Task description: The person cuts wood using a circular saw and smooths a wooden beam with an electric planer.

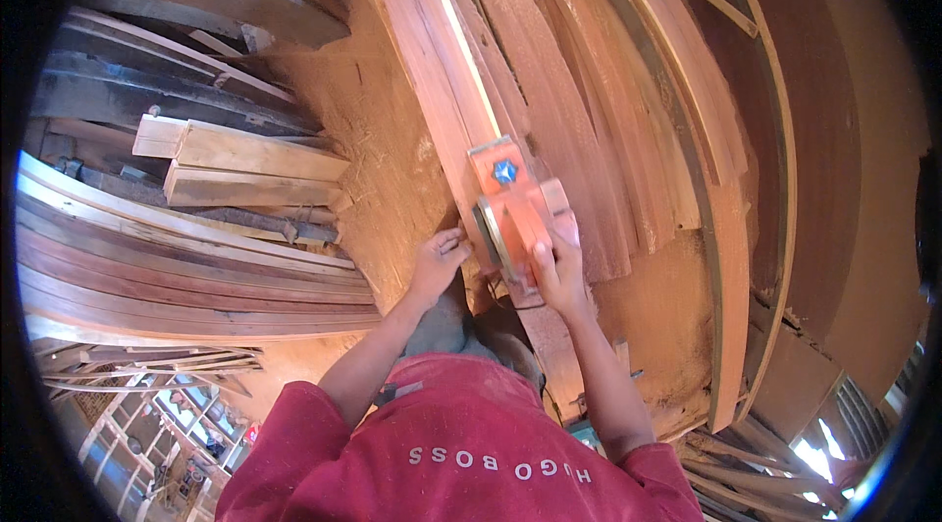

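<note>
An orange electric hand planer [510, 203] with a blue knob rests on a long reddish wooden plank [422, 41] that runs away from me. My right hand [561, 272] is wrapped round the planer's rear handle. Beside the plank's left edge is my left hand [440, 262], its fingers curled with the tips at the wood near the planer. Whether those fingertips pinch the plank's edge or only touch it, I cannot tell. A pale strip of bare wood shows along the plank's right side, ahead of the planer.
Several rough boards [549, 80] lie right of the plank, with a long curved beam [726, 326] beyond them. Short cut timbers [255, 154] and stacked planks [186, 272] lie to the left. Sawdust [383, 149] covers the floor.
</note>
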Motion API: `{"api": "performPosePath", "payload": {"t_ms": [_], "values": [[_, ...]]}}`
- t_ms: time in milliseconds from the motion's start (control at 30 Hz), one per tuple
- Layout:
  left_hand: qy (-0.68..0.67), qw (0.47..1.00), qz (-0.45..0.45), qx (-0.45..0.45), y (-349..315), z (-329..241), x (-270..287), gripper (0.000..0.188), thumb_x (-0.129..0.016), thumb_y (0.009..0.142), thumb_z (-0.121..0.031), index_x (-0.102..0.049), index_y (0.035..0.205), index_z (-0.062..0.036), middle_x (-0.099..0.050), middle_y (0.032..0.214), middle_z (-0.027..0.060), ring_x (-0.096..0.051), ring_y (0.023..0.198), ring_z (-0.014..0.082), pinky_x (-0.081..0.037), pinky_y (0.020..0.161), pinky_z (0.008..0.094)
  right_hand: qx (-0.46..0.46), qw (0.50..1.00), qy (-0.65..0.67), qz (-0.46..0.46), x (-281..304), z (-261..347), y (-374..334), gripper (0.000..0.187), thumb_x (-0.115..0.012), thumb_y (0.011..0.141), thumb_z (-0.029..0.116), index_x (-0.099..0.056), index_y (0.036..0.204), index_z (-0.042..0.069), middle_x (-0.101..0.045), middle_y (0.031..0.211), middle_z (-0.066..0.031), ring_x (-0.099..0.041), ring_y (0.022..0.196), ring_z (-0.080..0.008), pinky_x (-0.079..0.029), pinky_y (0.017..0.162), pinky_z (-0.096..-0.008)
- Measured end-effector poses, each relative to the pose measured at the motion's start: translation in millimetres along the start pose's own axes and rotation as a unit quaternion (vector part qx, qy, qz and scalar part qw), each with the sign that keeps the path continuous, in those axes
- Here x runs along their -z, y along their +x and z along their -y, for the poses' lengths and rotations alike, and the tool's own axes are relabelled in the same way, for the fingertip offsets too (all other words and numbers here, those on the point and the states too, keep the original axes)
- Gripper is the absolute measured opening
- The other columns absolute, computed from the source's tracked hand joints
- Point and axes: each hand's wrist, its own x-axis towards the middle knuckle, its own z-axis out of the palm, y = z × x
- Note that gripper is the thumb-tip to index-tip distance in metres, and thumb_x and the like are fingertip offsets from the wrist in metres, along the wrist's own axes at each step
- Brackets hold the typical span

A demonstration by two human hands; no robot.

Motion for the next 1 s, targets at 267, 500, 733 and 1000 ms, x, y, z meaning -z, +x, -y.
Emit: {"api": "performPosePath", "payload": {"t_ms": [267, 500, 733, 1000], "values": [[0.188, 0.98, -0.024, -0.066, 13.0, -1.0, -1.9, 0.033, -0.076, 0.081, -0.007, -0.061, 0.107, 0.0077, -0.071, 0.097, 0.0193, -0.071, 0.092, 0.0222, -0.057, 0.076, 0.0331, 0.09, 0.995, -0.013, -0.041, -50.8, 57.2, 177.0, 0.044, -0.053, 0.099, 0.035, -0.066, 0.096, -0.007, -0.06, 0.066, -0.0178, -0.056, 0.061, -0.0201, -0.043, 0.058, -0.0386], [0.252, 0.968, -0.009, -0.021, 11.1, -30.4, -6.5, 0.032, -0.074, 0.083, -0.006, -0.059, 0.107, 0.0083, -0.072, 0.095, 0.0193, -0.072, 0.092, 0.0244, -0.059, 0.077, 0.0341, 0.142, 0.986, -0.054, -0.068, -86.2, 114.3, 304.9, 0.056, -0.049, 0.1, 0.044, -0.065, 0.075, -0.003, -0.056, 0.054, -0.016, -0.057, 0.063, -0.0279, -0.045, 0.067, -0.0388], [0.249, 0.968, 0.017, 0.01, 5.5, -50.5, -6.2, 0.033, -0.073, 0.087, -0.012, -0.058, 0.11, 0.0062, -0.072, 0.1, 0.0198, -0.072, 0.096, 0.0266, -0.058, 0.083, 0.037, 0.108, 0.994, 0.0, -0.02, -116.2, 157.9, 420.5, 0.06, -0.048, 0.099, 0.049, -0.069, 0.077, -0.002, -0.059, 0.054, -0.0107, -0.062, 0.048, -0.0199, -0.048, 0.047, -0.0365], [0.3, 0.953, 0.032, -0.003, 5.6, -53.8, 0.5, 0.045, -0.069, 0.09, -0.022, -0.05, 0.12, 0.0042, -0.069, 0.105, 0.0235, -0.07, 0.102, 0.0333, -0.056, 0.087, 0.0401, 0.102, 0.993, 0.051, 0.009, -150.8, 200.9, 530.9, 0.055, -0.05, 0.098, 0.051, -0.066, 0.087, -0.001, -0.058, 0.056, -0.0075, -0.059, 0.045, -0.0173, -0.048, 0.043, -0.0341]]}}
